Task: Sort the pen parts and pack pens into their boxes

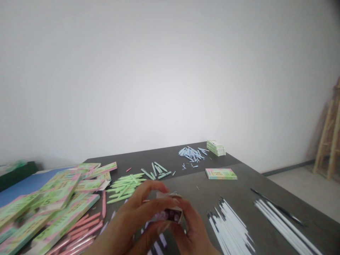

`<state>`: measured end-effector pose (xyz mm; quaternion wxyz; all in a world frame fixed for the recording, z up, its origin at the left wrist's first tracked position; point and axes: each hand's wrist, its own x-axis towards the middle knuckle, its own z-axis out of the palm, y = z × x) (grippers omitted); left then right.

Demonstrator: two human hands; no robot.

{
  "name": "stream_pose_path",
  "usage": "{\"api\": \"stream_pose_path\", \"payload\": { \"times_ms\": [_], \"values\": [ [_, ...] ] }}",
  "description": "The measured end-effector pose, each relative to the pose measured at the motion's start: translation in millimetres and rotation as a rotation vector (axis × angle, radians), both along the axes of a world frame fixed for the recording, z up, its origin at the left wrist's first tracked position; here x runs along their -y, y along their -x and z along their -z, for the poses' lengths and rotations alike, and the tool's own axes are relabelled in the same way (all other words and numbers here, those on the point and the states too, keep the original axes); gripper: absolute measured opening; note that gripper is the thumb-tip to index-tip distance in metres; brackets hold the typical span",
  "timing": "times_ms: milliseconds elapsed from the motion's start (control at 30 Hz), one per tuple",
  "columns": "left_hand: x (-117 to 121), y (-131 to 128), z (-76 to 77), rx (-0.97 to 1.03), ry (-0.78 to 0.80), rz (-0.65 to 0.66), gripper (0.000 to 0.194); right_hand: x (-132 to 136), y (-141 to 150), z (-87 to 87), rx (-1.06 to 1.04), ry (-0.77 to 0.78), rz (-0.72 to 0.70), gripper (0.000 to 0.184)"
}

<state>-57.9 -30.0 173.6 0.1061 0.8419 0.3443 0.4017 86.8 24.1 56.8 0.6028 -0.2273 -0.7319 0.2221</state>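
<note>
Just above the near part of the table, both my hands close around a small carton (174, 215). Its end facing me looks open, and round purplish ends show inside; the rest is covered by fingers. My left hand (143, 212) grips it from the left, thumb below and fingers over the top. On the other side, my right hand (189, 226) pinches the carton's right end. Purple pens (158, 248) lie under my hands, partly hidden. Light green pens (126, 186) are heaped just beyond my left hand.
Flat pen boxes (61, 198) pile up at left, beside pink pens (82, 230). White refills (231, 226) and longer white sticks (284, 223) lie right. Farther back are blue pieces (191, 153), a single box (221, 173) and stacked boxes (216, 147) near the wall.
</note>
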Motion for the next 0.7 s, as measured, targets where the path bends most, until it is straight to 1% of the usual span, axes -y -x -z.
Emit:
{"api": "stream_pose_path", "payload": {
  "times_ms": [100,233,333,400,500,600,633,700],
  "values": [
    [-10.0,8.7,10.8,-0.022,-0.045,-0.104,0.025,1.0,-0.1,1.7,0.014,0.039,-0.041,0.035],
    [-15.0,9.8,26.8,-0.091,-0.142,-0.142,0.023,0.6,-1.0,0.4,-0.009,0.066,-0.080,0.034],
    [-14.7,8.4,34.8,-0.143,-0.236,-0.212,0.028,-0.1,-0.2,-1.1,-0.035,0.076,-0.089,0.034],
    [-15.8,11.1,38.3,-0.163,-0.265,-0.241,0.031,0.0,1.3,-2.3,-0.017,0.089,-0.132,0.036],
    [-20.5,19.3,43.5,-0.166,-0.220,-0.230,0.038,0.4,3.4,-4.0,-0.023,0.119,-0.207,0.038],
    [-23.5,25.8,50.0,-0.109,-0.077,-0.149,0.045,0.3,3.9,-4.6,-0.063,0.175,-0.218,0.037],
    [-23.2,26.6,52.2,-0.062,-0.013,-0.120,0.046,0.1,3.8,-4.6,-0.069,0.196,-0.219,0.035],
    [-21.0,26.0,55.7,0.124,0.110,-0.055,0.054,-0.6,3.6,-4.3,-0.085,0.220,-0.247,0.031]
  ]
}}
